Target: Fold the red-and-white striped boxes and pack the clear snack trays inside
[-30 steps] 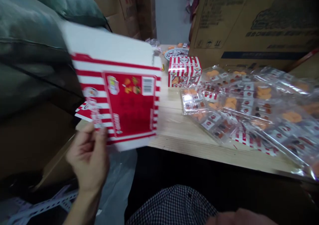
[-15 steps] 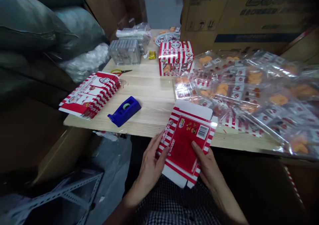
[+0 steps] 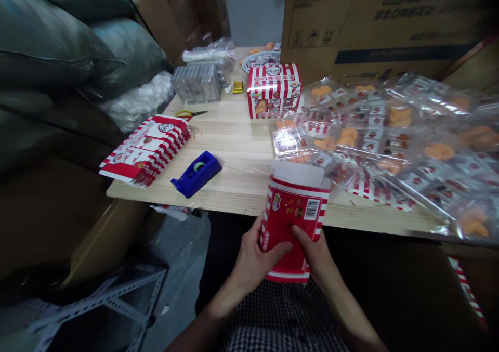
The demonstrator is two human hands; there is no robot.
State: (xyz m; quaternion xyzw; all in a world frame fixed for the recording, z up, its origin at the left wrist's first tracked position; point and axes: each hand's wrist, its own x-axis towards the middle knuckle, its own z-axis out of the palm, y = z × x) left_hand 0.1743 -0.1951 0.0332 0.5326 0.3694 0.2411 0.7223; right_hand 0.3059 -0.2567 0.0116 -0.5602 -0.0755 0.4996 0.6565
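A red carton with white stripes along its sides [image 3: 287, 217] is held between my two hands in front of the table's edge. Its printed panel with a barcode faces up, and a white flap stands out at the far end. My left hand [image 3: 255, 258] grips the left side, thumb across the panel. On the right side, my right hand [image 3: 317, 253] closes round the edge with its thumb on the panel. The other fingers of both hands are partly hidden behind the carton. Left of it on the table lies a blue tape dispenser [image 3: 197, 174].
A stack of flat striped cartons [image 3: 146, 149] lies at the table's left. Yellow-handled scissors [image 3: 189, 114] and clear plastic cases [image 3: 197, 83] lie behind. An assembled striped box [image 3: 274, 91] stands near a pile of clear bags with orange pieces [image 3: 346, 136]. A large cardboard box [image 3: 370, 24] rises behind.
The carton has turned more upright and its body looks bulged open rather than flat. My left thumb has slid further across the panel.
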